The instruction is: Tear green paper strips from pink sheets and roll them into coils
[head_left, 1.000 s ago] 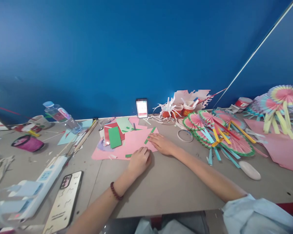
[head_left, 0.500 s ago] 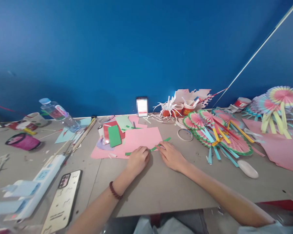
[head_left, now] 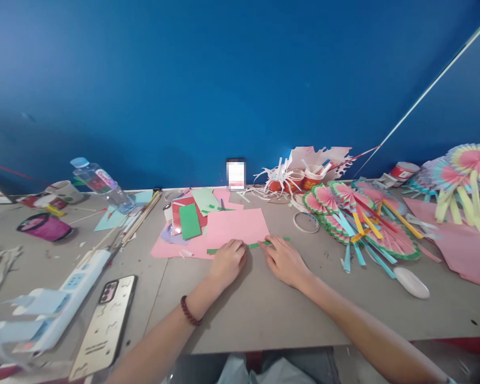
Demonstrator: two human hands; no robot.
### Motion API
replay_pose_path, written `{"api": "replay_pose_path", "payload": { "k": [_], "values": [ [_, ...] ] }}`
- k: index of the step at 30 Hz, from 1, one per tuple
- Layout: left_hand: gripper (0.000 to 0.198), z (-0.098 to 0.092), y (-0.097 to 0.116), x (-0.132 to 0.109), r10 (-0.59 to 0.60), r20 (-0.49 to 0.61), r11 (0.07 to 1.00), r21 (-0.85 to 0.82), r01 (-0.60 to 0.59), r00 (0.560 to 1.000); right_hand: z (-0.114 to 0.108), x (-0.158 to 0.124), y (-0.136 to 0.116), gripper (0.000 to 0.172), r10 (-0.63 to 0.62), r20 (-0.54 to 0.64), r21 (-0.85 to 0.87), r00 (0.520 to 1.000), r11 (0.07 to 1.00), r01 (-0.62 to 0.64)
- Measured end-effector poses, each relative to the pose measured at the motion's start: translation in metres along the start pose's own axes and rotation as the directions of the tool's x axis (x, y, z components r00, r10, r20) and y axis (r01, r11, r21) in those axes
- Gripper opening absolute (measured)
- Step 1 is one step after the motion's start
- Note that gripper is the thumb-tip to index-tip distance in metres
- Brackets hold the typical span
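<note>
Green card point(head_left: 190, 222) lies just left of a pink paper sheet point(head_left: 237, 226). Along the sheet's near edge runs green paper stripping point(head_left: 254, 245), one piece or two, hidden partway by the left hand point(head_left: 229, 262). Its fingers curl down there; pinching or merely pressing, I cannot tell. Steady pressure should stop the paper sliding. Farther right, the right hand point(head_left: 287, 262) rests bent fingertips at the stripping, grip unclear; light tension, parallel to the sheet's edge, would likely keep it straight.

On my grey table point(head_left: 264, 314) I have a patterned phone point(head_left: 104, 330) near left, pink sheets point(head_left: 238, 226) in the middle, paper fans point(head_left: 400, 240) right.
</note>
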State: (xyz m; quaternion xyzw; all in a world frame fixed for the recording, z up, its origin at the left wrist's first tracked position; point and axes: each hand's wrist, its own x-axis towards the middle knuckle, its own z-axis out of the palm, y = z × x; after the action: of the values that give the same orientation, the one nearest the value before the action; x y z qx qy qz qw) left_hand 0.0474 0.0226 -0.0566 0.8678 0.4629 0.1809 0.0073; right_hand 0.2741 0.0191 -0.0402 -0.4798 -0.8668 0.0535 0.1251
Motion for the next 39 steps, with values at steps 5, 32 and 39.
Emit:
{"api": "replay_pose_path", "payload": {
  "k": [5,32,39],
  "values": [
    [0.021,0.0029,-0.0008,0.0004,0.01,-0.009,1.0,0.004,-0.01,1.0,-0.0013,0.0007,-0.0003,0.049,0.0,0.013,0.001,1.0,1.0,0.0],
    [0.031,0.0065,0.0021,-0.0006,0.051,0.004,0.996,0.069,-0.051,0.999,0.0034,0.0006,0.0,0.046,0.0,-0.036,-0.016,0.999,1.0,0.0],
    [0.031,0.0012,0.0059,0.0008,0.033,0.033,0.996,0.082,-0.036,0.999,0.0005,0.0001,0.0022,0.046,0.026,-0.026,0.032,0.999,0.999,-0.025]
  ]
}}
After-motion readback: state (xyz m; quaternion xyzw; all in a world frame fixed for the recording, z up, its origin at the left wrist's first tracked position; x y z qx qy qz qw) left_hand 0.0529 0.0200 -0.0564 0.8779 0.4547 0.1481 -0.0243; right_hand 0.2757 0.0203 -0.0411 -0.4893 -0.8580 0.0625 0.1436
